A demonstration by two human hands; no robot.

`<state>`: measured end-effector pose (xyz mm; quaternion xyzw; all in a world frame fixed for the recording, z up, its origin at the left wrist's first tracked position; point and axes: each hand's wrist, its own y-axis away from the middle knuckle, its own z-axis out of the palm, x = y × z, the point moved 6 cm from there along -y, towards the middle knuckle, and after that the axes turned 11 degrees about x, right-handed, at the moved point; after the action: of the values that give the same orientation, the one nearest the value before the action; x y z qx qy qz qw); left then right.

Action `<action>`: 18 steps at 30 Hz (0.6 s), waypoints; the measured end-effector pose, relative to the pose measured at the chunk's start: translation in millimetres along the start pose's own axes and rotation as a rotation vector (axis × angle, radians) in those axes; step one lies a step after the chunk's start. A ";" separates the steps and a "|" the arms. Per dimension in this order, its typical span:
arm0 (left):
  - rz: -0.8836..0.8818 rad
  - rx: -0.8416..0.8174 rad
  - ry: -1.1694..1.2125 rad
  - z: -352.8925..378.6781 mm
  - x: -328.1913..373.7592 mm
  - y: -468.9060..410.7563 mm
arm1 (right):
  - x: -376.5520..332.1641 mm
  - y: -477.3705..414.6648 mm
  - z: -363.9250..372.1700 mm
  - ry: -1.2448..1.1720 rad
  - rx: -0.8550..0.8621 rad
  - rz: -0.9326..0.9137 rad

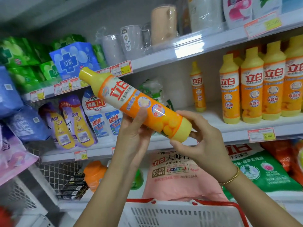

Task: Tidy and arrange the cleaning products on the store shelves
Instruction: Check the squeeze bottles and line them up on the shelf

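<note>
Gripping tilted bottle [131,102]: left hand [132,133], right hand [201,141].

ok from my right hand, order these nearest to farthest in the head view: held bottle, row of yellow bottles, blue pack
1. held bottle, its base in the right hand
2. row of yellow bottles, middle shelf, to the right
3. blue pack, upper shelf, far left
</note>
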<state>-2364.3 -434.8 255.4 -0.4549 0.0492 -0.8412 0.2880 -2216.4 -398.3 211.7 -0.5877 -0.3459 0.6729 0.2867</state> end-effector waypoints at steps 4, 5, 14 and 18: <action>-0.025 -0.129 -0.022 1.1 5.4 -2.7 | 13.0 -0.1 10.0 -0.531 -0.121 0.418; -0.015 -0.181 -0.057 3.2 8.1 -1.7 | 18.7 3.5 16.0 -0.692 -0.184 0.578; -0.002 -0.153 -0.227 -0.9 13.5 1.5 | 15.6 4.9 10.3 -0.405 -0.314 0.590; 0.063 0.013 -0.356 -5.2 15.2 4.5 | -7.9 -0.5 15.3 0.453 -0.396 0.074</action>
<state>-2372.8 -447.5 261.9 -0.5931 0.0062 -0.7381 0.3215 -2230.4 -406.2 217.8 -0.7793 -0.3761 0.4543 0.2118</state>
